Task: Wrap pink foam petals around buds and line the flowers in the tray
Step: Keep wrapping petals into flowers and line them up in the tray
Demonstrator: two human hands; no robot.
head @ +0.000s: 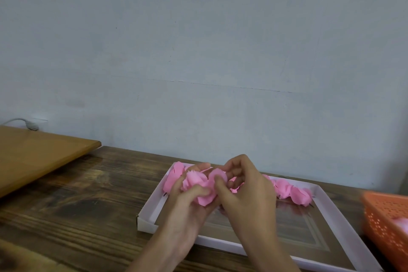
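The left hand's (187,201) fingers (202,166) curl behind a pink flower (198,184) and its thumb lies across the front, so the flower is gripped, raised off the tray. The right hand (247,194) meets it from the other side. Its thumb and forefinger pinch a petal (217,176) at the flower's right edge, and its other fingers are loosely bent behind. Motion blur makes it hard to tell whether the petal is already joined to the flower or only pressed against it.

Just beneath and beyond the fingers lies the tray (150,205), a shallow white box with low walls and a glossy brown floor. A row of flowers (291,191) runs along its far wall, showing on both sides of the hands. The part directly behind them is hidden.

The tray sits on a dark wooden table (77,194). Well off to the right of the fingers, at the edge of view, stands an orange perforated basket (384,216) with something pink inside, too blurred to identify. Far to the left a lighter wooden board (33,157) overlaps the table, with a white plug (32,125) at its back edge. A pale blue-grey wall (198,51) rises behind everything.
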